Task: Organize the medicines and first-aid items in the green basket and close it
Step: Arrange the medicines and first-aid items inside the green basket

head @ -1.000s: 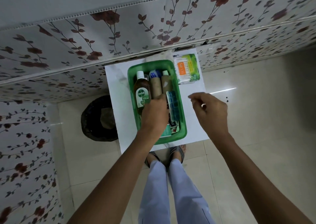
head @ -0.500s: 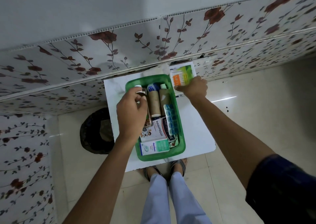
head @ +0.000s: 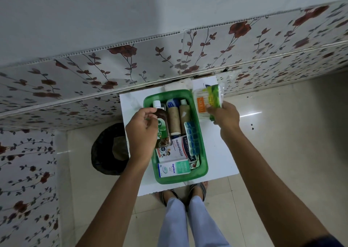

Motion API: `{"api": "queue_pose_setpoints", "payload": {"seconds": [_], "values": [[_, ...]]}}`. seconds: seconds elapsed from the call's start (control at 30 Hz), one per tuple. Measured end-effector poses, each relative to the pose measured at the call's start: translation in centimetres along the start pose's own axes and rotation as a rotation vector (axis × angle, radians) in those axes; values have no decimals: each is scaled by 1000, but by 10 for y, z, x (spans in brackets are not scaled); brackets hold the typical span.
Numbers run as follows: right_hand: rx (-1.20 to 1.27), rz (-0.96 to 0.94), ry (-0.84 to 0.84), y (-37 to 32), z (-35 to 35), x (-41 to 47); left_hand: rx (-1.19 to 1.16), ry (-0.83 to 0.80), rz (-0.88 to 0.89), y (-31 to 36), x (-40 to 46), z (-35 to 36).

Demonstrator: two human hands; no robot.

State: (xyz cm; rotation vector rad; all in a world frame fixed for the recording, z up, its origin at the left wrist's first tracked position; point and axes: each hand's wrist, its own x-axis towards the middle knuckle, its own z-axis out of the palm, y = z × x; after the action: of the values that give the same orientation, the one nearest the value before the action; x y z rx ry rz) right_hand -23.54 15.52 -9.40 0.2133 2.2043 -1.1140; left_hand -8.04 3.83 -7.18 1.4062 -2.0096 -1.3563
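Note:
The green basket (head: 204,162) sits on a small white table (head: 218,152). Inside lie a brown Dettol bottle (head: 163,126), two tan bandage rolls (head: 174,119), a blue pill strip (head: 192,139), a Hansaplast box (head: 176,149) and an Optibex box (head: 174,169). My left hand (head: 142,135) hovers over the basket's left side, fingers curled beside the Dettol bottle's neck, holding nothing that I can see. My right hand (head: 225,117) grips a clear cotton-swab pack (head: 208,100) with a green and orange label, lifted just right of the basket's far corner.
White cotton (head: 177,86) lies at the table's far edge behind the basket. A dark round bin (head: 110,149) stands on the floor left of the table. A floral-panelled wall runs behind. My feet in sandals (head: 183,194) are at the table's near edge.
My right hand reached to the cotton-swab pack, took hold of it and lifted it. My left hand moved from the basket's middle toward the Dettol bottle's top.

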Motion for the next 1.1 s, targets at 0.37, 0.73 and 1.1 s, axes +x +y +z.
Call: {"api": "queue_pose_setpoints", "payload": {"seconds": [0.37, 0.73, 1.1], "values": [[386, 277, -283, 20, -11, 23, -83, -45, -71, -3, 0, 0], [328, -62, -398, -21, -39, -44, -140, -33, -101, -1, 4, -2], [-737, -619, 59, -5, 15, -71, 286, -249, 147, -3, 6, -4]]}}
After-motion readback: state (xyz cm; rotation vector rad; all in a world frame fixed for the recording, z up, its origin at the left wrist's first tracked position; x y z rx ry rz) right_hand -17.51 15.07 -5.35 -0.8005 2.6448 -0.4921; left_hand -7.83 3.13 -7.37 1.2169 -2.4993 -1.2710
